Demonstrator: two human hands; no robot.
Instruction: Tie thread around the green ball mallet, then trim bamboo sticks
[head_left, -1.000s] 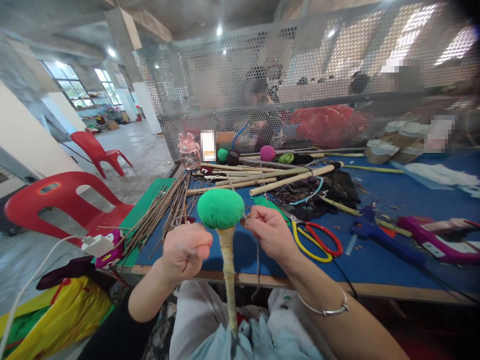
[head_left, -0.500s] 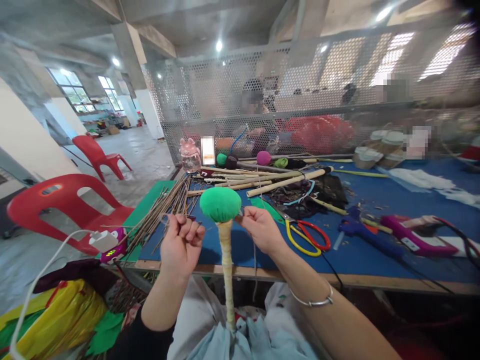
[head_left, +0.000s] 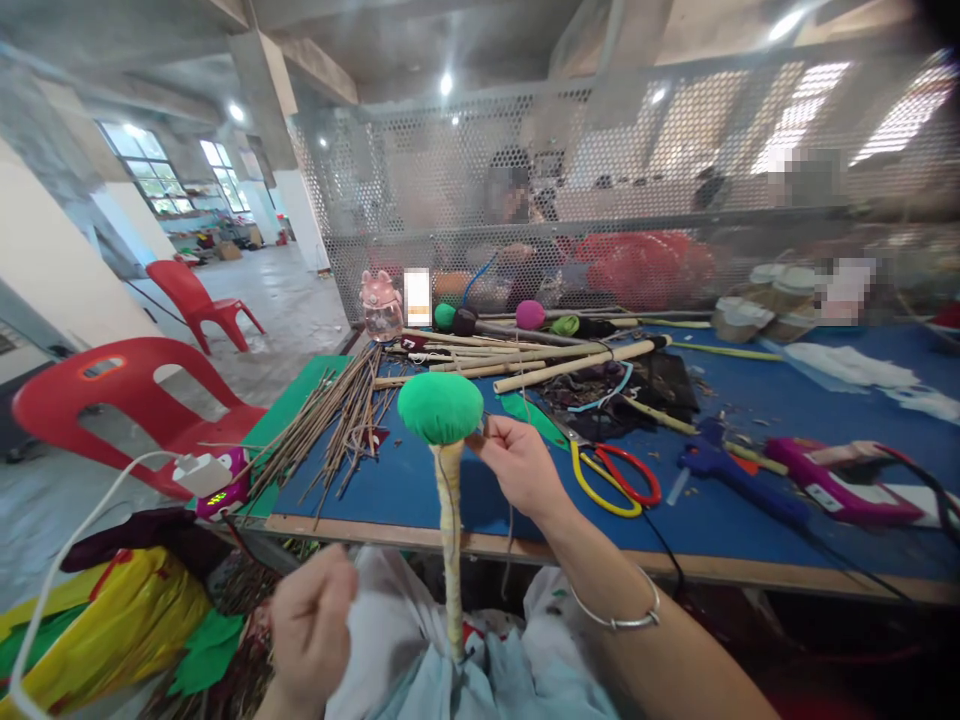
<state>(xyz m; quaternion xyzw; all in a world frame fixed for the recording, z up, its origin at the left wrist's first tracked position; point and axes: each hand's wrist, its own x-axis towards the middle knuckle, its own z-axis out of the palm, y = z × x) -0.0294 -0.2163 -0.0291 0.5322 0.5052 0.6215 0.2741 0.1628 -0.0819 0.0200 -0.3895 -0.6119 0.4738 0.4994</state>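
Between my hands stands a mushroom-shaped piece with a green cloth cap (head_left: 441, 408) and a stem wrapped in pale yellowish strips (head_left: 450, 540). Its lower end meets the light blue cloth (head_left: 480, 690) over my lap. My right hand (head_left: 517, 460) is closed in a pinch at the right underside of the cap, on a thin grey cord (head_left: 510, 560) that trails down below the fingers. Lower left, my left hand (head_left: 315, 620) is blurred and curled into a fist, apart from the stem; what it holds, if anything, is hidden.
Thin twigs (head_left: 322, 430) and pale sticks (head_left: 495, 358) lie across the blue table. To the right are red-and-yellow-handled scissors (head_left: 619, 475), a blue glue gun (head_left: 739, 475) and a purple device (head_left: 840, 480). Red chairs (head_left: 135, 400) stand left. A perforated metal screen (head_left: 420, 190) rises behind.
My left hand has swung down and left, away from beside the cap toward my lap. My right hand stays pinched by the cap. A thin dark line now shows at the stem's top.
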